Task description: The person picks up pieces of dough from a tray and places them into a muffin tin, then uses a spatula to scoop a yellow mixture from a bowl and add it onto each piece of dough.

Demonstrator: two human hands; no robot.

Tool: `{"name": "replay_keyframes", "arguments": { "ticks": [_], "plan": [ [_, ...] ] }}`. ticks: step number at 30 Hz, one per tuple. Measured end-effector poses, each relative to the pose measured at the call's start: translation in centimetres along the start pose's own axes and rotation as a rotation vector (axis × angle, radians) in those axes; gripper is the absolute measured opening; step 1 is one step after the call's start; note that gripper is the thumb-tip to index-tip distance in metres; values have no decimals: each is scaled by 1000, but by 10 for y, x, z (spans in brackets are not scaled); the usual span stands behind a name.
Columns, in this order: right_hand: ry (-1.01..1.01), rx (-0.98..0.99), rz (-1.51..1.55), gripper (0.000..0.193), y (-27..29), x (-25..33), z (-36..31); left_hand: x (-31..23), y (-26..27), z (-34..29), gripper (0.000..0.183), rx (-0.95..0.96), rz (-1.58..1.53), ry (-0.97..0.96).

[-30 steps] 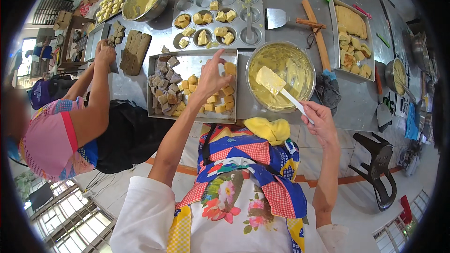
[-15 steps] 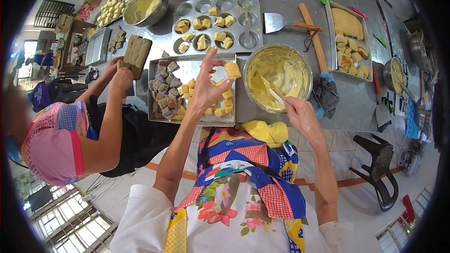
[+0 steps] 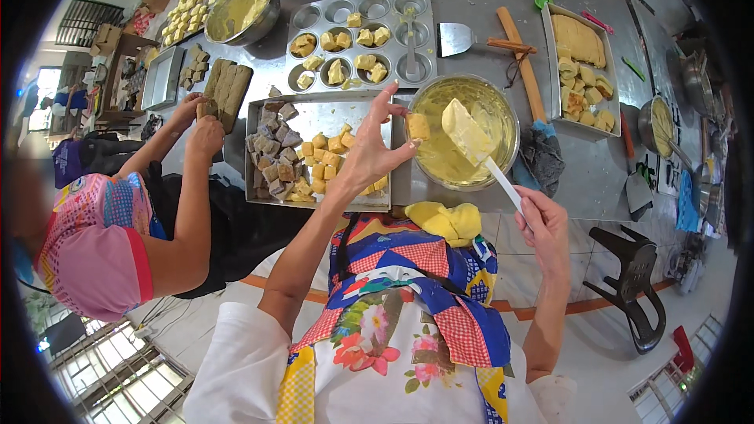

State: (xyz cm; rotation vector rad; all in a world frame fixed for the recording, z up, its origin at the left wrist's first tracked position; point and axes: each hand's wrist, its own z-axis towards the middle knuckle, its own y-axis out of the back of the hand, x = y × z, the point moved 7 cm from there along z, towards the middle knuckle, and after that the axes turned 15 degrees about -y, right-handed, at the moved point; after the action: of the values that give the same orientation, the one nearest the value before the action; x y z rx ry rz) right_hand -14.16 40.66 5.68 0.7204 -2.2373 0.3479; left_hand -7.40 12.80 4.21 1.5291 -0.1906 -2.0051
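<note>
Between thumb and fingers, my left hand (image 3: 371,149) pinches a yellow cake cube (image 3: 418,127) at the left rim of a metal mixing bowl (image 3: 503,110). Pale yellow cream coats the bowl's inside. My right hand (image 3: 546,224) grips the white handle of a spatula (image 3: 471,133); its blade, thickly smeared with cream, is raised over the bowl beside the cube. Under my left forearm lies a metal tray (image 3: 326,110) of yellow and greyish-brown cake cubes. Behind it sits a muffin tin (image 3: 428,8), several of its cups holding cream-coated cubes.
A co-worker at left holds a tool at a brown cake slab (image 3: 228,94). Another cream bowl (image 3: 271,16) stands at the back left. To the right are a metal scraper (image 3: 455,39), a wooden stick (image 3: 520,63) and a cake tray (image 3: 616,71). A yellow cloth (image 3: 444,221) lies at the table's edge.
My left hand has carried the cube right, from over the tray to the bowl's rim. My right hand has moved back toward me, and the cream-laden spatula blade has come up into plain view.
</note>
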Motion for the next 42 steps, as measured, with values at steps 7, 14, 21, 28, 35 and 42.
{"name": "replay_keyframes", "arguments": {
  "ticks": [7,14,21,28,35,42],
  "plan": [
    [557,-342,-559,26,-10,33,-40,-17,-20,21,92,-3,-73,-83],
    [617,-465,-713,32,-15,33,-52,-19,-21,29,94,-47,-113,-93],
    [648,-497,-686,35,-4,36,-53,-22,-22,30,93,-37,-89,-126],
    [675,-514,-664,34,-8,41,-48,-30,-23,32,95,-81,-90,-163],
    [660,-469,-697,34,-11,38,-53,-29,-18,34,93,-131,-69,-169],
    [578,-449,-552,30,12,38,-58,-4,-22,28,88,-156,-681,105]
  ]
}}
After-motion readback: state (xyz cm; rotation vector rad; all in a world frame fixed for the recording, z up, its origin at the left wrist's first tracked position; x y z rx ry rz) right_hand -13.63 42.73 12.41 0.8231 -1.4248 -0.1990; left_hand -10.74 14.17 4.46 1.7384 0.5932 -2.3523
